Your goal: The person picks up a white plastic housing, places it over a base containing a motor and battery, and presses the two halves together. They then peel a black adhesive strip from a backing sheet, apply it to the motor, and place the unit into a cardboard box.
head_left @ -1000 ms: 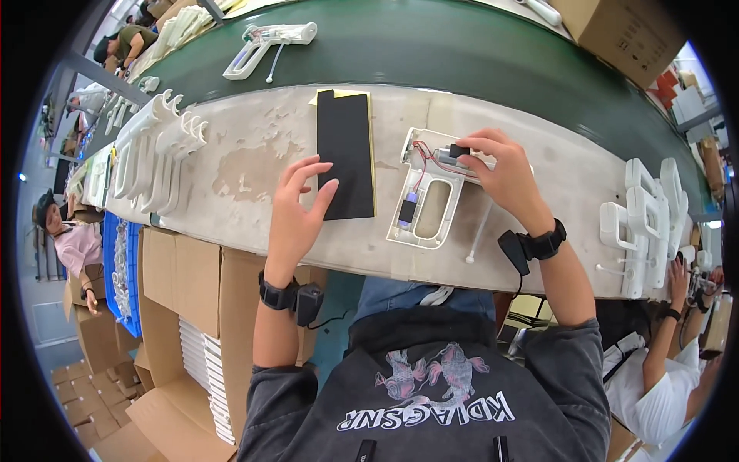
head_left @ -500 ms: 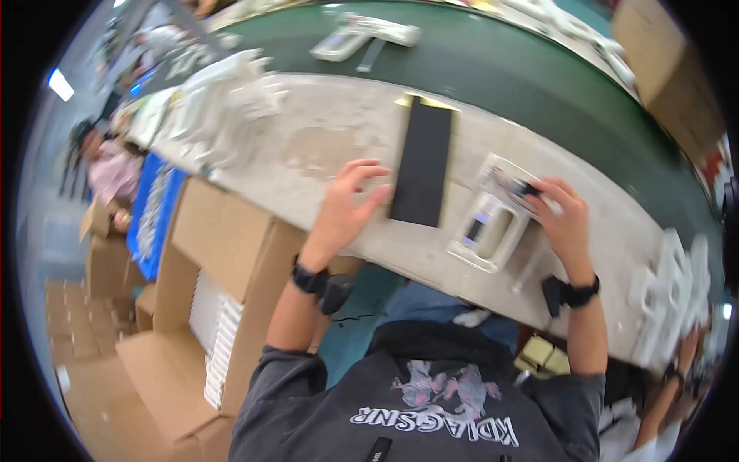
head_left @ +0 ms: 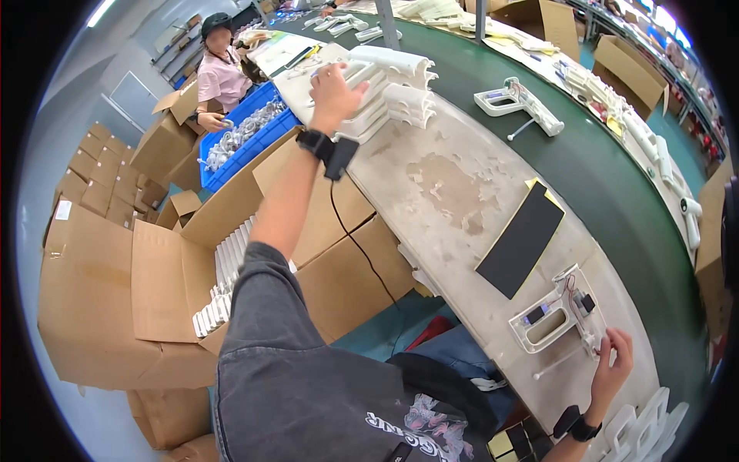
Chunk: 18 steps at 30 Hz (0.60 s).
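Note:
My left hand [head_left: 336, 98] is stretched out to the far left, its fingers apart at a stack of white handle-shaped plastic shells [head_left: 377, 108]; whether the fingertips grip a shell is hard to see. On the bench at right lies an open white plastic housing half [head_left: 543, 327] with a handle loop, thin red wires and black parts inside. Beside its lower right end is my right hand [head_left: 613, 360], fingers slightly bent and apart, the tips at the housing's edge. A thin white rod with a ball end [head_left: 558, 363] extends beside the housing. A black rectangular pad [head_left: 521, 240] with yellow edging lies farther left.
Beyond the bench [head_left: 431, 223] runs a green conveyor [head_left: 585, 173] carrying a white handle assembly [head_left: 519, 108]. An open carton [head_left: 165, 289] with white parts stands left, near a blue bin [head_left: 250, 135] and a person in pink [head_left: 223, 77]. White shells [head_left: 643, 431] stand at lower right.
The view has swung left. My left hand has gone from beside the black pad to the shell stack. My right hand has left the black part inside the housing and is at its lower end.

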Motion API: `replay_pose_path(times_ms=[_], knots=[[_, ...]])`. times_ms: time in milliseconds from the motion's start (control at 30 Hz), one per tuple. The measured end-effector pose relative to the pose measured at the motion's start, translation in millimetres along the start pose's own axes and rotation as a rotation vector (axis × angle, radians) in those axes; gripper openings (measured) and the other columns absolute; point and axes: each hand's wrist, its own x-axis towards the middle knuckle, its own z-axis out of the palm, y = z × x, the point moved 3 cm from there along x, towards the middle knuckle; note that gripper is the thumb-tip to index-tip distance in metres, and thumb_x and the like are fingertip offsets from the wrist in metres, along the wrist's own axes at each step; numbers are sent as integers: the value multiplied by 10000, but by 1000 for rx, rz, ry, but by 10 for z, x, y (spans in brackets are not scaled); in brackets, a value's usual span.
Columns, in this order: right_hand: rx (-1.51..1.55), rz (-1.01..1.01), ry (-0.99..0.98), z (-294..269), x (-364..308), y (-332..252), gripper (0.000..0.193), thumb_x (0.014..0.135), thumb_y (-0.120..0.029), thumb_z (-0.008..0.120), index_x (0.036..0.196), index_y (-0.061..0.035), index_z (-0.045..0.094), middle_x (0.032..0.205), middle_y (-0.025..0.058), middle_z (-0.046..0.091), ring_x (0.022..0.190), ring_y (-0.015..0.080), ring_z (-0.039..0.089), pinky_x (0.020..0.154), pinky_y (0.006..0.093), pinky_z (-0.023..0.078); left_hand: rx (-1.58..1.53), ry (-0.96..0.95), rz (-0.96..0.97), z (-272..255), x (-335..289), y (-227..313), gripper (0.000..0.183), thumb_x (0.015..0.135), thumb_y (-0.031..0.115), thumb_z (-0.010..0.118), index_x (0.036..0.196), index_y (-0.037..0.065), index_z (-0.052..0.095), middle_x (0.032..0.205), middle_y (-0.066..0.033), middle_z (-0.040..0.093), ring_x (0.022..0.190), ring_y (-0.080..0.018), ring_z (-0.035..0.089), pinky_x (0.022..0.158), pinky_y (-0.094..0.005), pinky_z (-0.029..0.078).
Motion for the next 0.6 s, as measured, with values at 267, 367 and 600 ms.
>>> replay_pose_path(times_ms=[267,367,600], knots=[[136,49,-56,63,31,-350,116,901,40,634,1009,38,678,1000,114,658,912,211,623,838,296,487,-212,-432,-115,377,635,-907,1224,612,561,885,1392,-153,270,1385,-351,487,1254,-399,558,1078,-384,438],[134,56,-46,18,28,-461,116,894,44,638,1003,37,677,997,114,659,896,214,625,826,303,491,-175,-197,-92,199,532,-812,1066,639,541,896,1290,-104,351,1210,-312,604,1133,-380,624,982,-384,495],[110,8,52,-157,110,-694,266,862,8,684,1128,10,669,1109,142,653,963,239,620,889,334,482,-434,14,58,-827,-240,941,858,711,422,902,1215,-77,421,1135,-215,564,1032,-308,594,915,-373,481]])
